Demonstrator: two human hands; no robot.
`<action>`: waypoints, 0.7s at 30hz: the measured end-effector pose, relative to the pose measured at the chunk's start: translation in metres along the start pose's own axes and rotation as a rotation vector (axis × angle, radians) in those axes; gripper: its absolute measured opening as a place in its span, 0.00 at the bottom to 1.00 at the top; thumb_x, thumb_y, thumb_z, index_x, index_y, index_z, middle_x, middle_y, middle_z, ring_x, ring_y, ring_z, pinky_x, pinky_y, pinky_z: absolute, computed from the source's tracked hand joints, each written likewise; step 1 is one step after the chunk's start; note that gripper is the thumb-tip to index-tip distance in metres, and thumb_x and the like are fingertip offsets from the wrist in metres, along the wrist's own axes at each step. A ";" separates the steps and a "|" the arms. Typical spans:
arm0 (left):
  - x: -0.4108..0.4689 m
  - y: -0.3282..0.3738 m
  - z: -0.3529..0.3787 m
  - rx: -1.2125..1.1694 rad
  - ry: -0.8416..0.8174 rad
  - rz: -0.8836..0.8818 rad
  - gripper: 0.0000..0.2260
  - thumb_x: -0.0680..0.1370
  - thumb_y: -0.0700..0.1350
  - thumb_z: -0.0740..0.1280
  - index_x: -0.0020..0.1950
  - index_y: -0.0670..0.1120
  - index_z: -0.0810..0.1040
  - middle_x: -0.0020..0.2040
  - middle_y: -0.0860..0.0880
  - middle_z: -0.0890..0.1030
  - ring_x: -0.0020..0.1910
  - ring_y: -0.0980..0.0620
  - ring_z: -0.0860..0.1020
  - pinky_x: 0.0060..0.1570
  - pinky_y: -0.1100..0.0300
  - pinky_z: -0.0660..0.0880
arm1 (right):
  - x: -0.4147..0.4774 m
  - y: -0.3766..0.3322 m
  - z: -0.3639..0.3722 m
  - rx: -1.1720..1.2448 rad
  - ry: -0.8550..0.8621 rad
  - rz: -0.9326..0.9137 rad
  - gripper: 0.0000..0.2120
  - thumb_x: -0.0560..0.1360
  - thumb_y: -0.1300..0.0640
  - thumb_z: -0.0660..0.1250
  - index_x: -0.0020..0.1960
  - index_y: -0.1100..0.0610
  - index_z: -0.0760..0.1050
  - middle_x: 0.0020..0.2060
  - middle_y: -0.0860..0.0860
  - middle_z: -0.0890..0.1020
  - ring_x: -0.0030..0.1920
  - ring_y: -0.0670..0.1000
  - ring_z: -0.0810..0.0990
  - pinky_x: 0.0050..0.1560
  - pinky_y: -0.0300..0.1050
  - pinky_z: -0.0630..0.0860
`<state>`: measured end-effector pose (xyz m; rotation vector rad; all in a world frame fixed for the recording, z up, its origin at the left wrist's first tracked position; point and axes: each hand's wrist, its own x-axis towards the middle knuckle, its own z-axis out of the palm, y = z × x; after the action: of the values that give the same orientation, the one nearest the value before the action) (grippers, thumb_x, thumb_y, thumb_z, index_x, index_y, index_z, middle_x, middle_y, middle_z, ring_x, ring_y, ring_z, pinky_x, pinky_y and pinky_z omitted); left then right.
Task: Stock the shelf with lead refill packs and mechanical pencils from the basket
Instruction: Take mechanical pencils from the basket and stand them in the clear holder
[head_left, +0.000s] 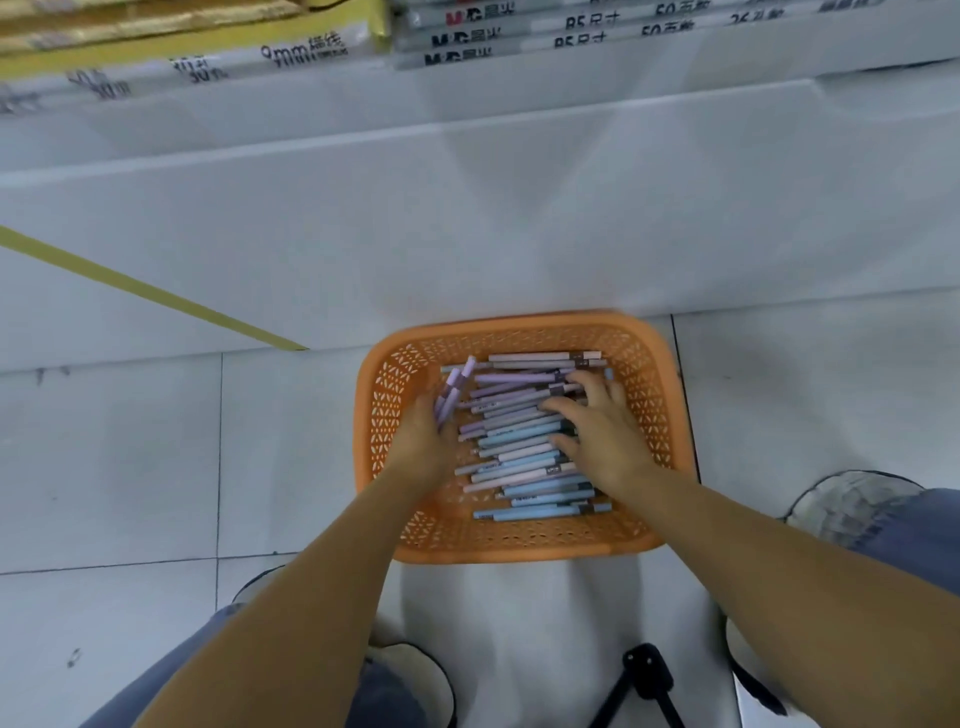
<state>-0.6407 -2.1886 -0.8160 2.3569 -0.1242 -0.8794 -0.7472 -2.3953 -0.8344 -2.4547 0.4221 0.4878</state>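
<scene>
the mechanical pencils (524, 457) lie in a loose pile inside the orange basket (519, 552), most of them running roughly left to right. barrels are lilac toward the far side, and light blue and pale pink toward the near side. the basket has perforated walls and stands on the tiled floor (130, 467), just in front of the white base of the shelf (467, 234).

the left hand (423, 441) is at the left side of the basket, its fingers curled round a small bunch of purple pencils (453, 389). these stick up and away from the hand, tilted against the direction of the pile. the right hand (597, 431) is over the right half of the pile, palm down, fingers spread, fingertips touching the pencils. it grips nothing that can be seen.

both forearms are bare. blue trouser legs (924, 540) and shoes (852, 499) show on either side of the basket. a black stand (644, 673) is at the lower edge, near the right arm. a yellow strip (156, 297) runs diagonally across the shelf base. stacked white packages with printed text (519, 37) lie on the shelf at the top of the view.
</scene>
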 end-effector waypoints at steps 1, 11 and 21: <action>-0.002 0.003 -0.002 -0.031 0.024 0.007 0.09 0.82 0.41 0.62 0.63 0.44 0.73 0.55 0.52 0.76 0.53 0.44 0.80 0.44 0.53 0.75 | -0.001 0.000 -0.001 0.018 -0.005 -0.005 0.18 0.76 0.55 0.69 0.66 0.46 0.74 0.75 0.50 0.58 0.73 0.55 0.52 0.73 0.52 0.59; 0.032 0.032 0.017 0.140 -0.178 0.154 0.18 0.75 0.50 0.76 0.62 0.47 0.78 0.52 0.48 0.77 0.45 0.51 0.75 0.45 0.60 0.69 | -0.038 -0.009 -0.001 0.362 0.194 0.316 0.26 0.76 0.57 0.69 0.72 0.48 0.66 0.62 0.50 0.71 0.60 0.51 0.76 0.62 0.44 0.71; 0.027 0.010 0.034 0.282 -0.148 0.089 0.35 0.73 0.56 0.76 0.76 0.53 0.66 0.75 0.47 0.69 0.66 0.43 0.75 0.52 0.56 0.72 | -0.003 -0.021 0.011 0.761 0.164 0.451 0.27 0.71 0.54 0.75 0.66 0.50 0.69 0.54 0.46 0.78 0.52 0.46 0.79 0.53 0.43 0.77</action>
<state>-0.6394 -2.2224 -0.8457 2.5169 -0.4361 -1.0504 -0.7436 -2.3721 -0.8311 -1.6584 1.0283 0.2329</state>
